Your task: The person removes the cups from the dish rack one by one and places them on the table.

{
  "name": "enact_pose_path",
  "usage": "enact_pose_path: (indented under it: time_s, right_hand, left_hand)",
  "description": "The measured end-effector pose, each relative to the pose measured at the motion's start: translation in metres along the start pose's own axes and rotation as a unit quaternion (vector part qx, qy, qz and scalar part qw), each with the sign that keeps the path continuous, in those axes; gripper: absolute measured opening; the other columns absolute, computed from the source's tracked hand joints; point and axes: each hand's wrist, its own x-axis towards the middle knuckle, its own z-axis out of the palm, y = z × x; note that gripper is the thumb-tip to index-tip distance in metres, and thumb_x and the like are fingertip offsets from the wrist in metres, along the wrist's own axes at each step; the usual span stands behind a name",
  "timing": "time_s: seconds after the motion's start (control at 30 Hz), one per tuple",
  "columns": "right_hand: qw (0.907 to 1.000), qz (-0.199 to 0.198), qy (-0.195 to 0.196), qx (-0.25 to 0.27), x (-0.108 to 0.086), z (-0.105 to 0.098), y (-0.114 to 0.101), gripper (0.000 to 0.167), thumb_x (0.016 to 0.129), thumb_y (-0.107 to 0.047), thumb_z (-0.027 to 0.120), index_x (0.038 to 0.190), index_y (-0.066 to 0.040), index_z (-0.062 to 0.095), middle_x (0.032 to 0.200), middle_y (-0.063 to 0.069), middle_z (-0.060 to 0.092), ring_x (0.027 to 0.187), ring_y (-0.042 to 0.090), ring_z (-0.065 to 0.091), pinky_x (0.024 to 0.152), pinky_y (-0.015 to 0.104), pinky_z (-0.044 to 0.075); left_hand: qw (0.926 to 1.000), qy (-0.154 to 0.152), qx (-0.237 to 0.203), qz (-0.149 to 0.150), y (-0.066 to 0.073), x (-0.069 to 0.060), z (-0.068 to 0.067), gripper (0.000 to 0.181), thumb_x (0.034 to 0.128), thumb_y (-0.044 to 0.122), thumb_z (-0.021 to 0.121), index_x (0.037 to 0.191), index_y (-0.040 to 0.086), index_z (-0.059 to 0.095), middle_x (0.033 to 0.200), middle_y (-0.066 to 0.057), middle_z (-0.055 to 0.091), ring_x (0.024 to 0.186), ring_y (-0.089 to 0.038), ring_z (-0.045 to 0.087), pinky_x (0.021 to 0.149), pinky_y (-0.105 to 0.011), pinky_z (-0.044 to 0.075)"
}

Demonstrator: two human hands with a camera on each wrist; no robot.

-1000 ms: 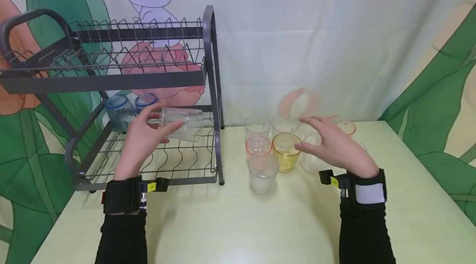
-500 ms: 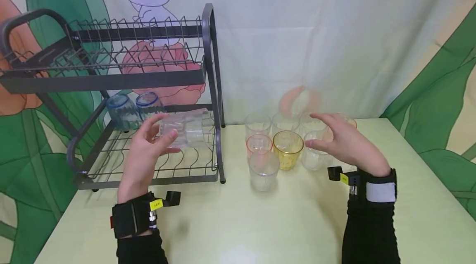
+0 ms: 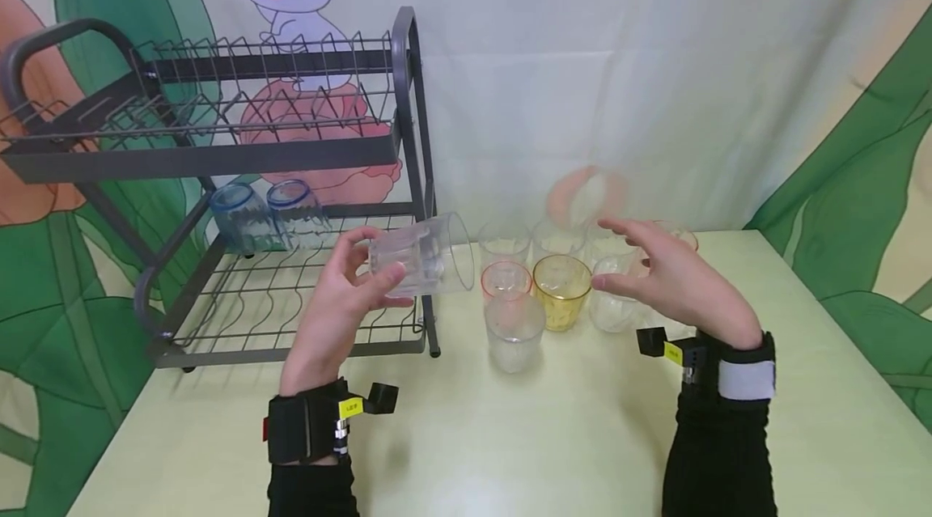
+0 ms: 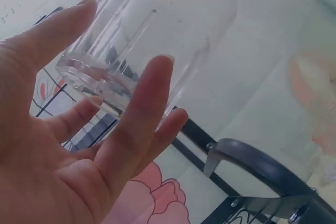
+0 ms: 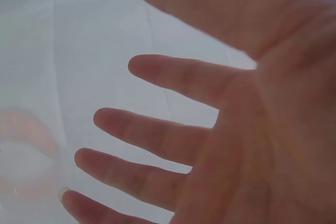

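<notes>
A clear drinking glass (image 3: 429,254) lies sideways in my left hand (image 3: 342,294), its mouth facing right. Thumb and fingers grip it near its base, in front of the rack's right post. In the left wrist view, the transparent glass (image 4: 173,30) shows ribbed sides, with fingertips touching its wall. My right hand (image 3: 670,282) hovers over the right-hand group of glasses, palm turned inward and nothing in it. The right wrist view shows its fingers (image 5: 173,74) spread and fairly straight. Just left of that hand stands a yellow glass (image 3: 562,298).
Two blue glasses (image 3: 243,214) sit upside down on the lower tier of a two-tier dark dish rack (image 3: 291,161) at left. Right of it, a red-rimmed glass (image 3: 506,282), a frosted clear glass (image 3: 514,339) and several other clear ones stand on the pale table (image 3: 510,436).
My left hand has carried the clear glass rightward, from inside the rack's lower tier to its right end, turning the mouth right. The right hand has shifted slightly right, still empty.
</notes>
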Motion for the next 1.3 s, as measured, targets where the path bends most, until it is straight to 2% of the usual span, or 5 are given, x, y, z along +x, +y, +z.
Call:
enact_pose_path:
  time_s: [0.37,0.63,0.83,1.07,1.3]
  right_hand:
    - [0.9966,-0.061,0.038,0.040,0.004,0.013,-0.017,0.071,0.087,-0.045,0.073,0.145,-0.016,0.045,0.144,0.001,0.047,0.125,0.030,0.049,0.099,0.050,0.044]
    - [0.9922,-0.109,0.031,0.053,0.006,0.021,-0.032,0.073,0.085,-0.045,0.075,0.145,-0.018,0.046,0.145,-0.004,0.046,0.122,0.020,0.050,0.095,0.042,0.047]
    - [0.9796,-0.153,0.021,0.129,0.007,0.030,-0.044,0.075,0.082,-0.034,0.080,0.147,-0.020,0.043,0.148,-0.005,0.039,0.129,0.016,0.044,0.096,0.040,0.049]
    - [0.9715,-0.175,-0.006,0.160,0.011,0.037,-0.051,0.078,0.080,-0.029,0.083,0.147,-0.024,0.043,0.151,-0.006,0.032,0.133,0.016,0.039,0.096,0.038,0.050]
    - [0.9665,-0.179,-0.015,0.183,0.014,0.041,-0.056,0.081,0.080,-0.026,0.083,0.149,-0.026,0.040,0.151,-0.007,0.033,0.131,0.018,0.041,0.095,0.036,0.050]
  left_hand:
    - [0.9989,-0.040,0.012,-0.020,-0.003,0.004,0.018,0.057,0.0881,0.022,0.076,0.132,0.017,0.039,0.130,-0.014,0.045,0.101,-0.034,0.064,0.079,-0.051,0.056]
    - [0.9979,-0.060,0.012,-0.017,-0.004,0.006,0.025,0.056,0.0876,0.021,0.076,0.131,0.017,0.040,0.131,-0.014,0.045,0.102,-0.035,0.063,0.078,-0.054,0.056]
    - [0.9963,-0.083,0.007,-0.024,-0.008,0.007,0.035,0.056,0.0870,0.021,0.077,0.130,0.017,0.041,0.130,-0.015,0.045,0.104,-0.035,0.063,0.078,-0.054,0.056]
    - [0.9951,-0.094,0.000,-0.031,-0.008,0.004,0.045,0.055,0.0891,0.023,0.075,0.132,0.019,0.040,0.133,-0.013,0.045,0.108,-0.035,0.061,0.080,-0.053,0.056]
    - [0.9928,-0.110,-0.038,-0.027,-0.007,0.004,0.053,0.052,0.0930,0.025,0.070,0.132,0.017,0.037,0.136,-0.013,0.042,0.111,-0.037,0.060,0.082,-0.053,0.055]
